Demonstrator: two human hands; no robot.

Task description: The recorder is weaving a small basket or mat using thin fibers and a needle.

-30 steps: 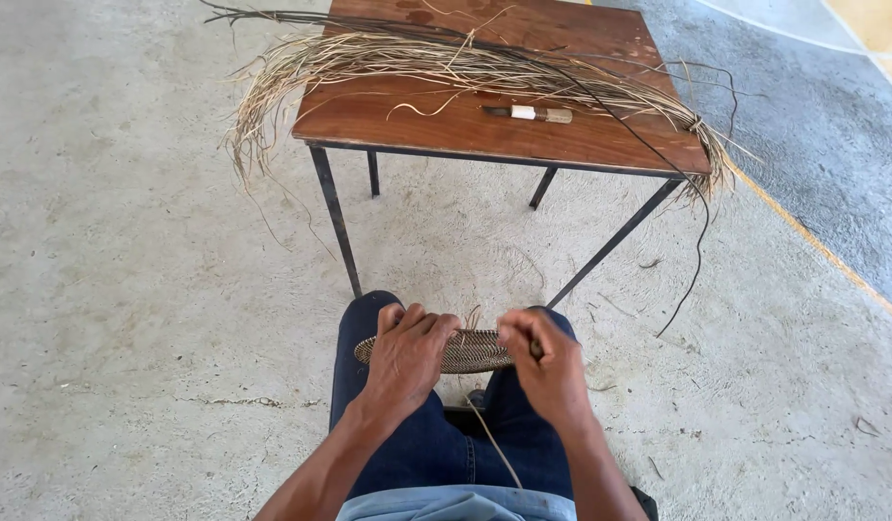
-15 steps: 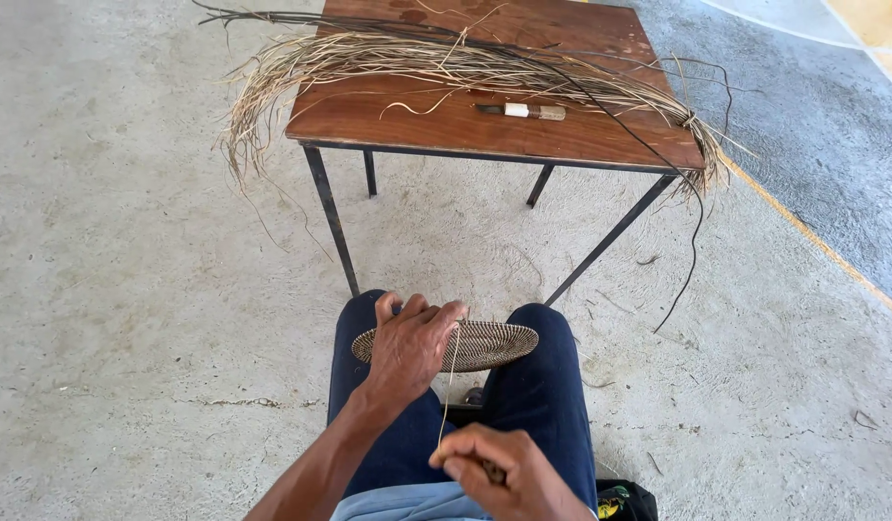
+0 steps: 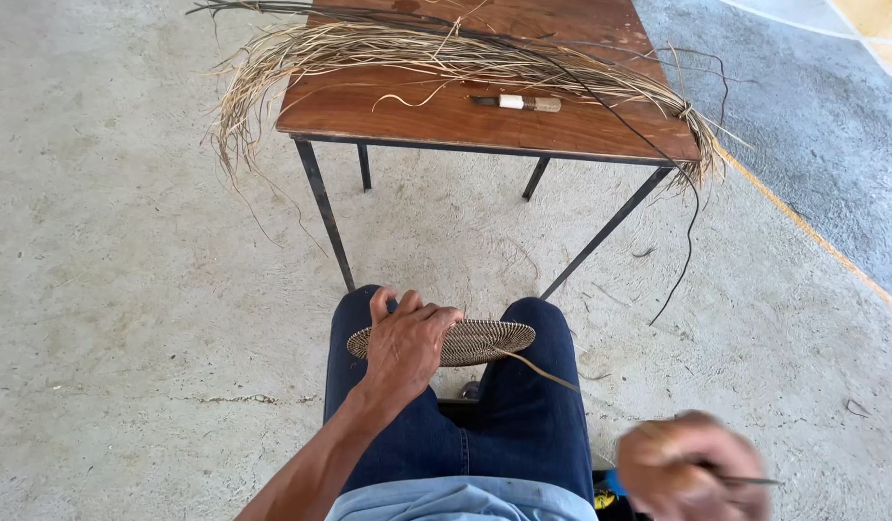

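Two hands apart: left hand flat on woven disc, right hand blurred.

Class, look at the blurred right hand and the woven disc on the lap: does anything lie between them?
Nothing solid: only a thin pale fibre strand trails from the round woven disc toward the right hand.

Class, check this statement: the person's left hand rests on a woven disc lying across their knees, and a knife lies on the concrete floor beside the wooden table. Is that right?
Not quite. The left hand does rest on the woven disc across the knees, but the knife lies on top of the wooden table, among the dried fibres, not on the floor. The head view shows it.
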